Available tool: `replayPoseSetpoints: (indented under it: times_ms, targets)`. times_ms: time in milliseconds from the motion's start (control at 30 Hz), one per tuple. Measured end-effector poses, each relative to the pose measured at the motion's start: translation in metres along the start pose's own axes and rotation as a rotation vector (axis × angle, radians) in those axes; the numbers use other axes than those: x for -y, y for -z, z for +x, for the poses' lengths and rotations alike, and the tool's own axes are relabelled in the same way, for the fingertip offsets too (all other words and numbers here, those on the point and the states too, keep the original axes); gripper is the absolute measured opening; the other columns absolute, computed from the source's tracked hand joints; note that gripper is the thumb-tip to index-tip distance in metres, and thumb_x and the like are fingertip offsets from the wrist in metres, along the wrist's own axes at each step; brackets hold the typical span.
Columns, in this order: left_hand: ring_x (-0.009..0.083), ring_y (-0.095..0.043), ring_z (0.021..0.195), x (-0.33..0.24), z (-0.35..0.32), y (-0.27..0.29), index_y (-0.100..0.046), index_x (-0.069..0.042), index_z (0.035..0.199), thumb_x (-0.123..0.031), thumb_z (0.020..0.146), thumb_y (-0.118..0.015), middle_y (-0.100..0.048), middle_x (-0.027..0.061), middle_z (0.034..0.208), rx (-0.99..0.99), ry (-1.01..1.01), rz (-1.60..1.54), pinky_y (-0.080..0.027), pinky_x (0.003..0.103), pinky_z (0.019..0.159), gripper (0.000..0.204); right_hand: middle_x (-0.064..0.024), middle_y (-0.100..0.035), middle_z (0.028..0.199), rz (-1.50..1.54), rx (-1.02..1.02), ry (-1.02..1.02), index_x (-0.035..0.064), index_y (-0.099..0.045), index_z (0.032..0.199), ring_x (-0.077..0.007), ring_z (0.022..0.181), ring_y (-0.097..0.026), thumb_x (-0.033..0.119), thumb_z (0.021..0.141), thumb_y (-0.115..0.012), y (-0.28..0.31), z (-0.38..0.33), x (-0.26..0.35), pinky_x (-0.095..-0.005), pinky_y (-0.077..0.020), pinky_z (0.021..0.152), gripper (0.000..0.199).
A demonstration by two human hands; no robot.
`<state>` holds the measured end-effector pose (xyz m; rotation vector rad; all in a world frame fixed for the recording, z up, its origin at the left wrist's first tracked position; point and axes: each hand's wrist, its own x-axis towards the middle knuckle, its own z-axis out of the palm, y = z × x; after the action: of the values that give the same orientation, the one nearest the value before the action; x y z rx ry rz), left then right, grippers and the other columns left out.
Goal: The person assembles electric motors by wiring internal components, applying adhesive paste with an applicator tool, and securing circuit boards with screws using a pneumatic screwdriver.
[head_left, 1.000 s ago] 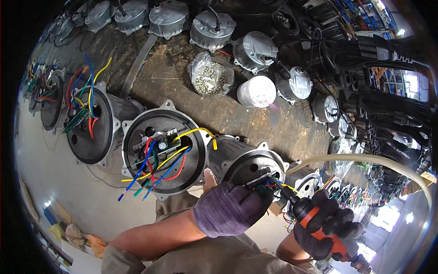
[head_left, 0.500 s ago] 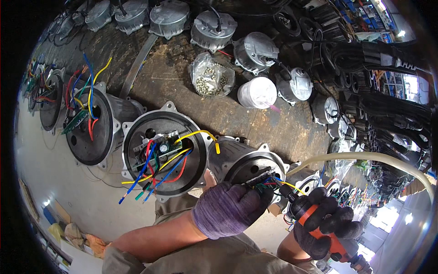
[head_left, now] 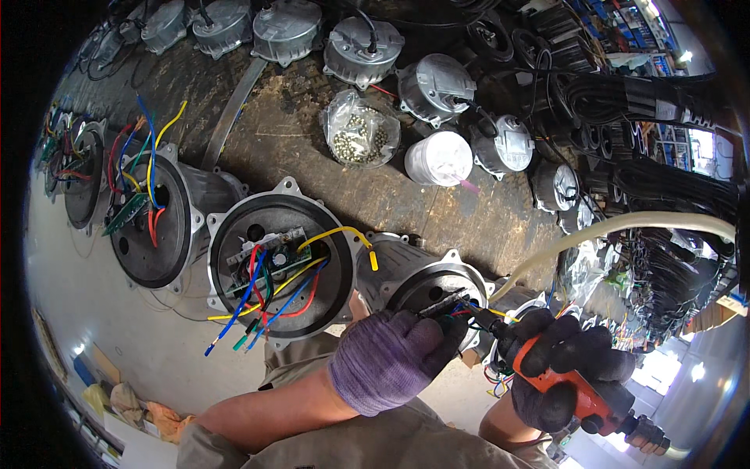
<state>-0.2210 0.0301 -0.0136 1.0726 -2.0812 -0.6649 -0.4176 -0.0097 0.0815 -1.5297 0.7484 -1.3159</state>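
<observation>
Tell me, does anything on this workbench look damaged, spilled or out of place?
Nothing stands out. The bag of screws is closed and unspilled, the motor housings lie in a row, and their loose coloured wires hang out unconnected.

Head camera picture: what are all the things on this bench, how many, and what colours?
Open motor housings: four, grey and black, with coloured wires, along the near left edge.
Closed motor housings: at least nine, grey, along the far edge.
Bag of screws: one, clear, middle of the bench.
Round tub: one, white, right of the bag.
Cable bundles: many, black, far right.
Hose: one, cream, right side.
Power screwdriver: one, orange and black, in the right hand.
Left hand: purple glove, on the nearest housing.
Right hand: dark glove, gripping the screwdriver.
</observation>
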Motion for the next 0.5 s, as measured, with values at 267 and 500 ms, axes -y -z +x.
replayPoseSetpoints:
  times_ms: [267,500]
  targets:
    - [0.0183,-0.058,0.072,-0.008,0.000,-0.001,-0.071,-0.011,0.126,-0.019,0.084,-0.063,-0.054,0.0029,0.090,0.006,0.086,0.057,-0.054,0.046,0.063,0.044,-0.0107,-0.062,0.104,-0.097,0.101,-0.053,0.0126,-0.055,0.124,-0.0258,0.075,-0.065,0.022,0.089,-0.084,-0.004,0.023,0.001,-0.0513,-0.0585,0.070,0.047]
    - [0.0275,-0.066,0.069,-0.007,0.001,0.002,-0.071,-0.019,0.132,-0.021,0.081,-0.074,-0.064,0.0090,0.098,-0.008,0.169,-0.063,-0.053,0.041,0.050,0.051,-0.0077,-0.061,0.098,-0.078,0.001,0.005,0.0148,-0.054,0.123,-0.0189,0.070,-0.063,0.020,0.090,-0.082,-0.018,0.028,-0.011,-0.0409,-0.0579,0.060,0.044]
